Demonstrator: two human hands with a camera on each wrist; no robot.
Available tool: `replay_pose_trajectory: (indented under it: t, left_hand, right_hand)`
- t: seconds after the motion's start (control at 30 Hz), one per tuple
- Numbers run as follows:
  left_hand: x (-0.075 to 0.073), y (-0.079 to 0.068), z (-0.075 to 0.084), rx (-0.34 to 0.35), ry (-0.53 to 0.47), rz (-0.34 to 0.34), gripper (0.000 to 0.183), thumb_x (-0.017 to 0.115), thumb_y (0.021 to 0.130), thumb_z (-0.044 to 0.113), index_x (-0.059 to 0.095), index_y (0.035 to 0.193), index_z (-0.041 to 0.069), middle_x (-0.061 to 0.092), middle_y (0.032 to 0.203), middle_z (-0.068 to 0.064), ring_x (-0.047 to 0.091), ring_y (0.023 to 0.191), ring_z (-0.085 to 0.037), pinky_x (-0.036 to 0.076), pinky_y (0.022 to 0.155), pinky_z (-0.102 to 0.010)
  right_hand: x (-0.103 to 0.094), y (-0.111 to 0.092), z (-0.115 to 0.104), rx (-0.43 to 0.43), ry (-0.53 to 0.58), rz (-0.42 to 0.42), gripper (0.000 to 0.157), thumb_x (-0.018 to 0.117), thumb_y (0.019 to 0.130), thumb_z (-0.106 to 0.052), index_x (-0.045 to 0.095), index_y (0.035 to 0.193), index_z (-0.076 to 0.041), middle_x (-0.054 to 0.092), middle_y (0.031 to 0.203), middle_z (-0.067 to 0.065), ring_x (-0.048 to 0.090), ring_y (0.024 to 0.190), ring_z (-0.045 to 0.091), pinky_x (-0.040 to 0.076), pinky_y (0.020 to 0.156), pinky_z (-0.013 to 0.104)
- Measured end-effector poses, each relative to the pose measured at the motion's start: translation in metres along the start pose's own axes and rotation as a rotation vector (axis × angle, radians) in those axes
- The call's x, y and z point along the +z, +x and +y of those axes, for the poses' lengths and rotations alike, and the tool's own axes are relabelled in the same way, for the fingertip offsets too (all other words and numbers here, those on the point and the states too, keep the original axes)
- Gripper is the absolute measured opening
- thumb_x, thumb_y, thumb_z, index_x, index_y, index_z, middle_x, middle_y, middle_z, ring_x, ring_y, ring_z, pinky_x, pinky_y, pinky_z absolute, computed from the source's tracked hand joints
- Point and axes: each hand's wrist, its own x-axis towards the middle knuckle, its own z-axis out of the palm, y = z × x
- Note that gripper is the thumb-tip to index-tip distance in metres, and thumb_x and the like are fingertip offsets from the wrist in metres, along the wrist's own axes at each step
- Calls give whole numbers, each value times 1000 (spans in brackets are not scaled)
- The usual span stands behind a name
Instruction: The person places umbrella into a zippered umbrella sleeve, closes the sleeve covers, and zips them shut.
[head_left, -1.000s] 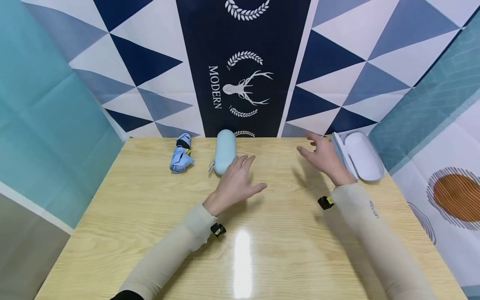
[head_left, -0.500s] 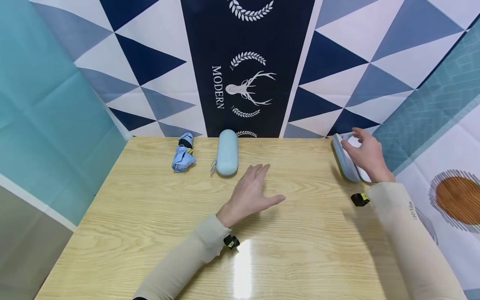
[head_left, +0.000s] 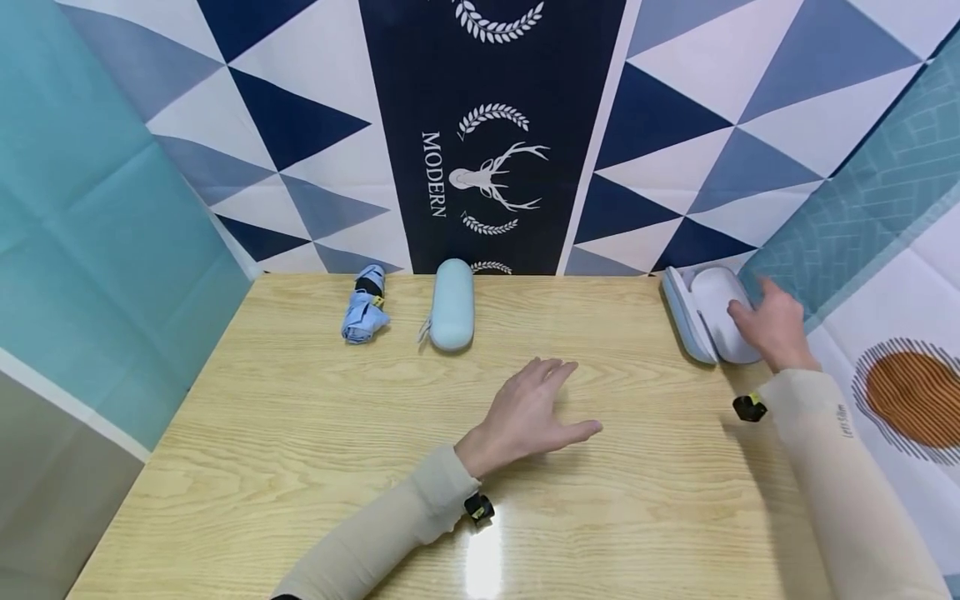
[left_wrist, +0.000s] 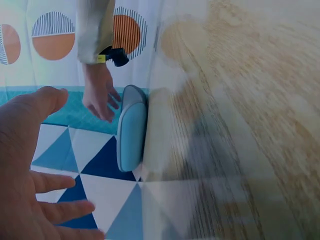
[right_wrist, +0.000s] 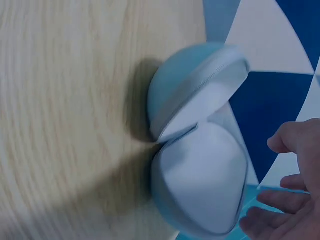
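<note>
An oblong light-blue case (head_left: 725, 312) with a pale lining lies spread open at the table's back right corner; the right wrist view shows its two hollow halves (right_wrist: 202, 175). My right hand (head_left: 780, 325) is at the case's right half, thumb and fingers spread apart, nothing held between them. Whether the fingertips touch the rim, I cannot tell. Over the middle of the table hovers my left hand (head_left: 528, 414), fingers extended and thumb out, holding nothing. In the left wrist view, its fingers (left_wrist: 65, 210) are apart from the case.
A closed light-blue oblong case (head_left: 453, 304) with a small strap lies at the table's back edge. Left of it is a rolled blue fabric bundle (head_left: 364, 306) with a black band. Patterned cloth walls (head_left: 300, 108) border the wooden table (head_left: 300, 433).
My right hand has moved right, passing over the open case to its right half. My left hand has come away from the closed case, toward the right and nearer me.
</note>
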Motion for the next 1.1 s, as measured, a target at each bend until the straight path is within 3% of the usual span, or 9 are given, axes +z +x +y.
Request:
replay_pose_trajectory:
  t: [0.17, 0.4, 0.63, 0.77, 0.9, 1.1]
  left_hand:
    - [-2, -3, 0, 14, -17, 15, 68, 65, 90, 66, 64, 138, 19, 69, 133, 0, 68, 117, -17, 60, 85, -35]
    - [-8, -4, -3, -10, -40, -11, 56, 65, 93, 60, 70, 131, 20, 73, 126, 4, 71, 108, -11, 59, 78, -28]
    - [-10, -5, -8, -60, -72, -27, 55, 68, 93, 55, 67, 134, 19, 75, 122, 1, 71, 105, -12, 59, 77, -27]
    - [-10, -5, -11, -84, -91, -31, 59, 68, 93, 55, 63, 138, 17, 74, 124, -1, 72, 106, -13, 59, 81, -28]
    - [-9, -6, -15, -114, -120, -38, 69, 68, 93, 56, 56, 146, 13, 67, 139, -4, 67, 121, -17, 57, 96, -32]
    - [-7, -10, -24, -169, -242, -64, 78, 69, 94, 54, 46, 153, 8, 56, 151, -9, 54, 139, -22, 46, 114, -35]
  right_hand:
    - [-1, 1, 15, 15, -49, -30, 69, 45, 103, -34, 35, 144, 20, 43, 135, 50, 35, 126, 69, 39, 100, 73]
    - [2, 3, 27, -10, -65, -25, 49, 43, 102, -20, 52, 128, 21, 52, 123, 47, 53, 109, 59, 50, 82, 64]
    - [2, 2, 26, -32, -49, -11, 48, 39, 97, -8, 52, 131, 22, 54, 126, 46, 52, 116, 61, 48, 91, 67]
    - [2, -1, 27, -22, -39, -30, 48, 41, 96, -8, 52, 132, 22, 56, 124, 44, 56, 112, 57, 55, 80, 57]
    - [5, -4, 27, -8, -16, -58, 47, 43, 98, -9, 51, 133, 21, 57, 124, 42, 57, 111, 53, 55, 73, 43]
    - [12, -15, 20, -26, 24, -113, 48, 53, 100, -10, 48, 137, 20, 56, 129, 42, 53, 121, 54, 54, 87, 53]
